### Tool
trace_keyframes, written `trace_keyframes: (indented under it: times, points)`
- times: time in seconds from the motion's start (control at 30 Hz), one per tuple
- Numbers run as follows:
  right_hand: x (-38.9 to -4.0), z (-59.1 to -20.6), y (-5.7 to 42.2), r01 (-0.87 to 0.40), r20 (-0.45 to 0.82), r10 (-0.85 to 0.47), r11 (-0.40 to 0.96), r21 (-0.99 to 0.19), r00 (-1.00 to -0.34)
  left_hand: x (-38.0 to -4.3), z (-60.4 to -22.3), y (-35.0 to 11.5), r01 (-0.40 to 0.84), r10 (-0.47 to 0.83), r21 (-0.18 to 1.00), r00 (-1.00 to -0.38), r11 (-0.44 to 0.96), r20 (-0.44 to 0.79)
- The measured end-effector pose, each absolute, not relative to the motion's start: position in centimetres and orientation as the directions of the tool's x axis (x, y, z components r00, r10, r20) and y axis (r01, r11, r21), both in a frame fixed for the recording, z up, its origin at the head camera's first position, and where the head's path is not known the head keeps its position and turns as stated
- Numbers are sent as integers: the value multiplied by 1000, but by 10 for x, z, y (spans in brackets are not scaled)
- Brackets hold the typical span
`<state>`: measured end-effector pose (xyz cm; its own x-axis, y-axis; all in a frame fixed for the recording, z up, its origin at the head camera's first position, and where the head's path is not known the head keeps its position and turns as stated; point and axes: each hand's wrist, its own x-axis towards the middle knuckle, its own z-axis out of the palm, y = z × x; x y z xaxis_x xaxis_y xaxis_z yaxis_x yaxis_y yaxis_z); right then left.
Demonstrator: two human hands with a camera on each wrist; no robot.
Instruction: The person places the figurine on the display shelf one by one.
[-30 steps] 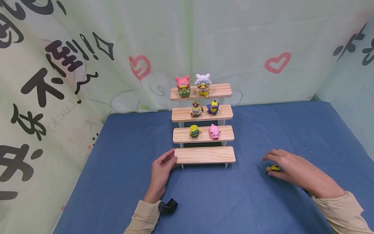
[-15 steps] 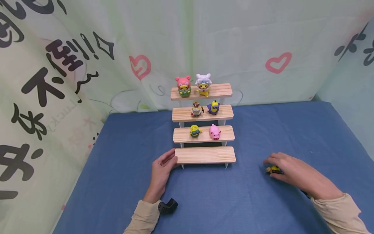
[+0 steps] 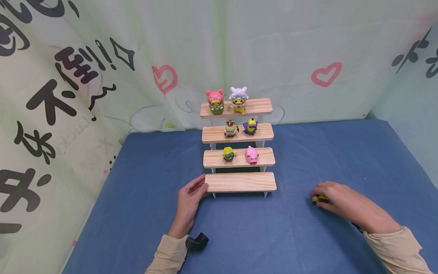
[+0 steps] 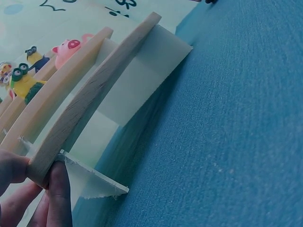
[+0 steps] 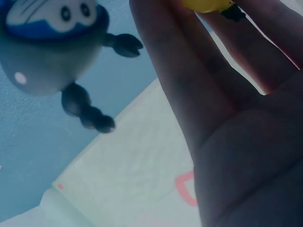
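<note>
My left hand [image 3: 189, 199] pinches the left end of the lowest wooden board [image 3: 241, 182] of a stepped display stand. In the left wrist view, thumb and fingers grip that board [image 4: 90, 101] from both sides. Off to the right, my right hand [image 3: 345, 201] holds a small yellow-and-black toy figure [image 3: 319, 198] between fingers and thumb, low over the cloth. Most of this toy is hidden by the hand; a yellow part [image 5: 208, 4] shows by the fingers in the right wrist view. A grey figure [image 5: 52, 61] with a printed face appears close to that camera.
Higher boards carry a pink pig [image 3: 251, 156], a goggled yellow figure [image 3: 228, 154], a crowned figure [image 3: 230, 130], a purple-caped figure [image 3: 251, 127], a pink-hooded figure [image 3: 215, 102] and a white-hooded one [image 3: 238, 101]. Blue cloth [image 3: 239, 236] covers the table; a printed curtain [image 3: 273, 45] stands behind.
My right hand has lowered slightly and its fingers have closed in around the yellow-and-black toy figure, covering more of it. The left hand and the stand have stayed in place.
</note>
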<state>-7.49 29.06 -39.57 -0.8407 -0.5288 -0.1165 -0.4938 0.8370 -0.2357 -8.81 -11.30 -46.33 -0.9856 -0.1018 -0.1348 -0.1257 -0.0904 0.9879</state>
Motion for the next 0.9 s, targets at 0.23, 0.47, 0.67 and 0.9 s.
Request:
trace_keyframes:
  times: [0.23,0.47,0.67,0.9]
  points:
    - [-77,-393,288,-518,-76,-545,825,-227,-835,-88,-463,-113,-127,-102,987,-985,-96,-136]
    - [-79,-388,284,-539,-26,-559,810,-231,-829,-88,-463,-113,-123,-99,988,-986,-96,-133]
    - [-81,-382,276,-527,-50,-552,816,-238,-833,-87,-462,-113,-120,-100,988,-986,-96,-130]
    - [-82,-375,269,-555,-3,-571,799,-230,-821,-87,-462,-113,-121,-95,988,-987,-93,-130]
